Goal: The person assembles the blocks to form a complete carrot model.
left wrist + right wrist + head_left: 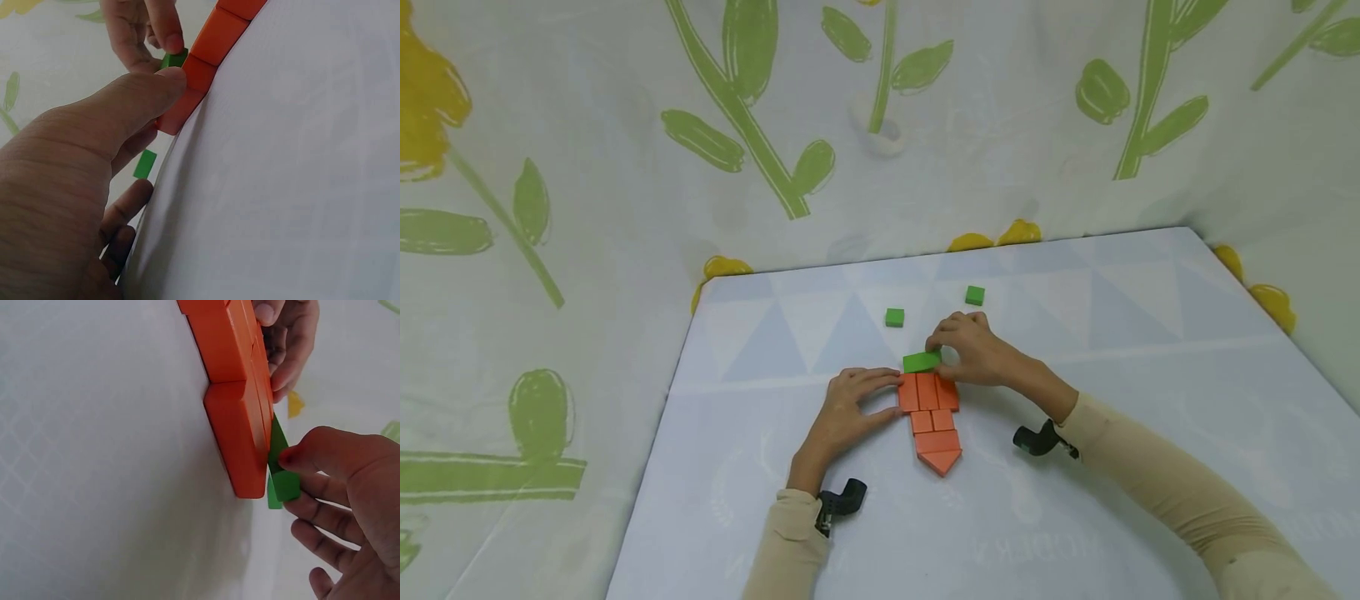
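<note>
My right hand pinches the right end of a long green block between thumb and fingers. That block lies slightly tilted along the top edge of a flat figure of orange blocks. In the right wrist view the thumb presses the near face of the green block, with fingers behind it. My left hand rests at the figure's left side, thumb and index finger stretched out and touching the orange blocks. Its thumb lies against an orange block in the left wrist view.
Two small green blocks, one left and one right, lie beyond the hands. The figure's near end is a pointed orange block. A pale patterned tabletop meets a leaf-printed cloth at its far and side edges.
</note>
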The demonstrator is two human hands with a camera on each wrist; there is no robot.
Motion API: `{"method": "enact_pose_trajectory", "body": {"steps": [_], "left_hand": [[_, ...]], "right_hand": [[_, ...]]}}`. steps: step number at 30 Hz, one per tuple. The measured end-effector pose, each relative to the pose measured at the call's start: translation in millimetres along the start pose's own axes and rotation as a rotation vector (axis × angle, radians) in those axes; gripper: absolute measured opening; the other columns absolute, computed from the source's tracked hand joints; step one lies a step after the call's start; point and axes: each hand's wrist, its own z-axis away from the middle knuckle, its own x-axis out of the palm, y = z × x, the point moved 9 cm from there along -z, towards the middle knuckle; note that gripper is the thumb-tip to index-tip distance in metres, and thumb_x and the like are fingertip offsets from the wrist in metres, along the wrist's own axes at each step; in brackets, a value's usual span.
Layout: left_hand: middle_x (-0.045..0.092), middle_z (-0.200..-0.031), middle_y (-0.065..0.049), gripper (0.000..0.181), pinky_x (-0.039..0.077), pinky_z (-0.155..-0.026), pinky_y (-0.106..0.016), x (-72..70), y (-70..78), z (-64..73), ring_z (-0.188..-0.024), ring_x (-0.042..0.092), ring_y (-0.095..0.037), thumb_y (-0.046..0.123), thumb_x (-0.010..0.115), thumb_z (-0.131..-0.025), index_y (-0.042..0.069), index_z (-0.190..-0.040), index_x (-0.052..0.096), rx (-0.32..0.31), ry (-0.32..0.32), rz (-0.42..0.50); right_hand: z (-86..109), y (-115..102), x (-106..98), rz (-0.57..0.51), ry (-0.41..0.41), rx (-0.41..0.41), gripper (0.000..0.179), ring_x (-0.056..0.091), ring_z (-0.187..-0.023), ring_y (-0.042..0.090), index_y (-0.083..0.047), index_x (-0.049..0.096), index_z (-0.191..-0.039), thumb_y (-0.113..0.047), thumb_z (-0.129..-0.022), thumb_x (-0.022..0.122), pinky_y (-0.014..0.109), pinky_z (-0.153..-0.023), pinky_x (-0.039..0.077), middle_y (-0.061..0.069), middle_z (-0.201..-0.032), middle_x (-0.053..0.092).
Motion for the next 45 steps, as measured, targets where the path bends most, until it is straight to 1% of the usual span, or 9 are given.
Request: {"method": "enact_pose_trajectory", "body": {"steps": [10, 15, 19, 27, 30, 34, 38, 42, 45], "left_hand": [[0.058, -0.137, 0.017, 0.046, 0.031, -0.106, -0.049, -6.6, -0.5, 0.0, -0.123, 0.047, -0.016, 0.045, 0.075, -0.088, 0.030, -0.131, 0.067, 0.000, 0.014, 0.002], [0.058, -0.137, 0.018, 0.046, 0.032, -0.106, -0.048, -8.0, -3.1, -1.1, -0.122, 0.047, -0.015, 0.046, 0.075, -0.088, 0.031, -0.131, 0.067, -0.006, 0.011, -0.006], [0.057, -0.138, 0.018, 0.046, 0.032, -0.105, -0.047, -7.8, -4.5, -1.4, -0.123, 0.047, -0.015, 0.046, 0.074, -0.089, 0.032, -0.132, 0.066, -0.017, -0.002, -0.010], [0.056, -0.140, 0.015, 0.047, 0.031, -0.108, -0.050, -6.4, -4.9, 0.5, -0.126, 0.046, -0.019, 0.046, 0.073, -0.090, 0.032, -0.134, 0.065, -0.027, -0.017, -0.023], [0.057, -0.139, 0.015, 0.047, 0.031, -0.108, -0.049, -5.7, -4.8, 1.4, -0.126, 0.046, -0.019, 0.046, 0.073, -0.090, 0.031, -0.134, 0.065, -0.026, -0.015, -0.024], [0.058, -0.139, 0.013, 0.046, 0.032, -0.106, -0.051, -5.6, -2.0, 1.4, -0.125, 0.047, -0.020, 0.042, 0.075, -0.089, 0.029, -0.132, 0.066, -0.003, -0.002, -0.010], [0.058, -0.139, 0.013, 0.047, 0.032, -0.106, -0.050, -3.0, -0.5, 0.5, -0.125, 0.047, -0.020, 0.041, 0.076, -0.088, 0.028, -0.132, 0.066, 0.006, -0.009, -0.002], [0.057, -0.139, 0.014, 0.048, 0.032, -0.106, -0.049, 0.3, -0.8, 0.3, -0.125, 0.047, -0.018, 0.043, 0.075, -0.089, 0.029, -0.133, 0.065, 0.002, -0.021, -0.018], [0.057, -0.140, 0.014, 0.048, 0.033, -0.106, -0.050, -0.5, -0.4, 0.1, -0.125, 0.047, -0.019, 0.044, 0.074, -0.089, 0.029, -0.134, 0.065, 0.004, -0.020, -0.025]], "right_hand": [[-1.6, 1, 4, -0.014, -0.022, 0.005, 0.026, 0.051, -0.114, 0.025, -0.014, 0.074, -0.109, -0.016, -0.084, 0.073, 0.053, -0.097, 0.030, 0.001, -0.112, 0.066], [-3.9, 5, 7, -0.020, -0.032, 0.017, 0.023, 0.052, -0.113, 0.024, -0.015, 0.074, -0.109, -0.013, -0.088, 0.069, 0.052, -0.096, 0.030, -0.001, -0.112, 0.067], [-9.0, 7, 4, -0.041, -0.014, 0.039, 0.022, 0.052, -0.116, 0.026, -0.013, 0.074, -0.111, -0.014, -0.090, 0.068, 0.054, -0.096, 0.030, 0.001, -0.113, 0.067], [-40.2, 4, -11, -0.032, 0.103, 0.069, 0.027, 0.051, -0.119, 0.031, -0.009, 0.072, -0.117, -0.021, -0.093, 0.071, 0.054, -0.096, 0.032, 0.008, -0.118, 0.066], [-55.0, 5, -10, -0.005, 0.120, 0.069, 0.030, 0.050, -0.121, 0.031, -0.008, 0.070, -0.119, -0.022, -0.093, 0.071, 0.055, -0.096, 0.034, 0.008, -0.120, 0.066], [-73.3, 9, -4, 0.015, 0.096, 0.089, 0.034, 0.048, -0.122, 0.031, -0.008, 0.068, -0.123, -0.023, -0.093, 0.070, 0.056, -0.098, 0.033, 0.009, -0.125, 0.064], [-85.0, 17, 6, 0.036, 0.053, 0.131, 0.037, 0.049, -0.121, 0.031, -0.009, 0.068, -0.124, -0.025, -0.092, 0.072, 0.058, -0.099, 0.031, 0.008, -0.126, 0.064], [-88.7, 23, 13, 0.078, 0.026, 0.153, 0.034, 0.050, -0.119, 0.030, -0.011, 0.070, -0.123, -0.026, -0.093, 0.072, 0.057, -0.099, 0.031, 0.007, -0.126, 0.066], [-86.7, 19, 8, 0.067, 0.048, 0.121, 0.031, 0.051, -0.119, 0.030, -0.011, 0.071, -0.121, -0.024, -0.092, 0.073, 0.057, -0.098, 0.030, 0.007, -0.124, 0.067]]}}
